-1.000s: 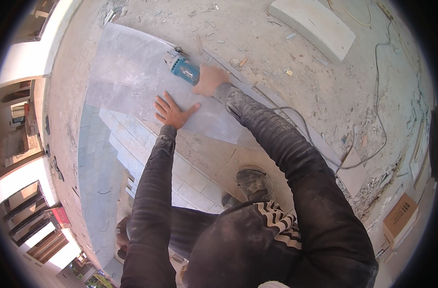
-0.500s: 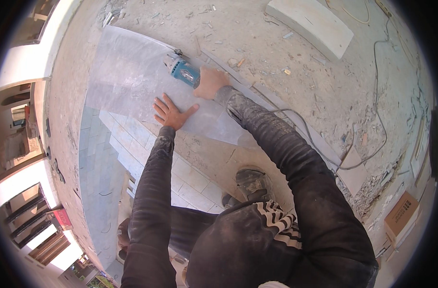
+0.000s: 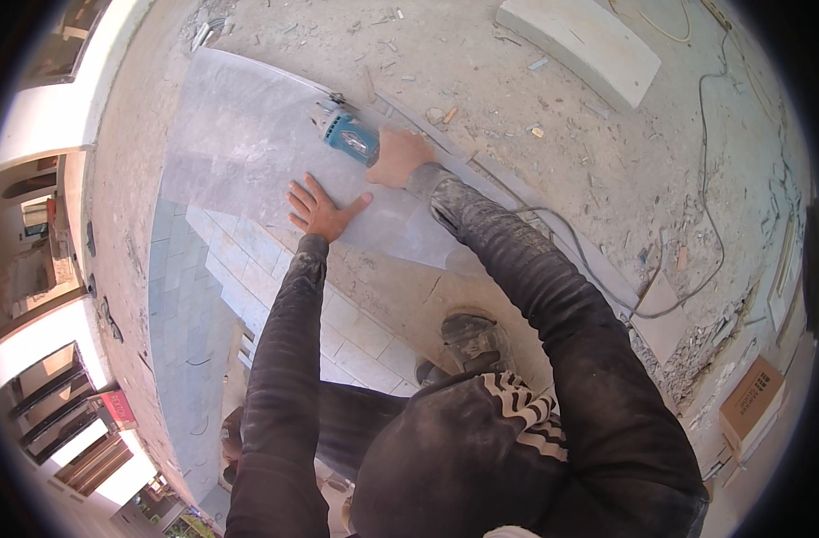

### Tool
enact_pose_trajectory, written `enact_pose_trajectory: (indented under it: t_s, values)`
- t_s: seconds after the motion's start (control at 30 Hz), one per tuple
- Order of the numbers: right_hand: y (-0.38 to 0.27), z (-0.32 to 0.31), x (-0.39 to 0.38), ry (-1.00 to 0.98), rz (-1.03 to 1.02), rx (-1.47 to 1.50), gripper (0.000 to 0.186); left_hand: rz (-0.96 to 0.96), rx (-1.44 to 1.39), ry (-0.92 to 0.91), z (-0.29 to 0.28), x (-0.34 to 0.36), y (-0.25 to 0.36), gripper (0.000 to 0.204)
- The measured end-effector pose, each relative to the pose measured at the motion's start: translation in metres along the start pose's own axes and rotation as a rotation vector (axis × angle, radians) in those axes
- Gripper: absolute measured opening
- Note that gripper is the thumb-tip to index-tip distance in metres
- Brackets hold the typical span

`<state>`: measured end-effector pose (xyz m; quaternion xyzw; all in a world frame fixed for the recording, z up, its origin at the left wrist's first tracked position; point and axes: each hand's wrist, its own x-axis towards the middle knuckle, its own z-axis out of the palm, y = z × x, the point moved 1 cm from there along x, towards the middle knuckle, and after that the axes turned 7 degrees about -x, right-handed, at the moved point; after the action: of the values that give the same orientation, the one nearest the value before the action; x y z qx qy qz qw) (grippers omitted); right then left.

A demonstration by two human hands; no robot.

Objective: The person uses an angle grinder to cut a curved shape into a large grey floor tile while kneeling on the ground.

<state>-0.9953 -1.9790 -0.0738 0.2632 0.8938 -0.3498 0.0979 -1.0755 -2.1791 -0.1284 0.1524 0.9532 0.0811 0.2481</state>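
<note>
A large grey tile slab [image 3: 248, 125] lies on the ground before me, dusted pale. My left hand [image 3: 320, 211] rests flat on it, fingers spread and thumb out to the right. In my right hand [image 3: 400, 157] is a teal angle grinder [image 3: 348, 136], gripped round its body. The grinder's head sits at the slab's far edge, where a thin strip runs along the rim. Its disc is too small to make out clearly. From beneath my right forearm the grey power cord [image 3: 566, 238] trails off to the right.
Broken rubble and chips litter the dusty ground beyond the slab. A pale concrete block [image 3: 582, 49] lies far right, a cardboard box [image 3: 752, 403] near right. The cord loops across the right side. Laid light tiles [image 3: 181, 296] spread to the left, near my shoe [image 3: 472, 339].
My right hand and the grinder have shifted slightly to the right along the slab's far edge. My left hand stays in place on the slab.
</note>
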Motion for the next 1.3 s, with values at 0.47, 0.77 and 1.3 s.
enact_pose_trajectory:
  t_s: [0.47,0.77,1.3]
  values:
    - [0.004,-0.004,-0.012,0.024,-0.009,0.018,0.056,-0.013,0.005,0.003,-0.001,-0.002,0.003,0.141]
    - [0.006,-0.007,-0.02,-0.018,0.032,0.013,0.047,-0.011,-0.008,0.006,-0.002,-0.004,0.004,0.141]
    - [0.014,-0.008,-0.029,-0.042,0.038,0.018,0.05,-0.014,0.014,0.002,0.0,0.0,0.002,0.141]
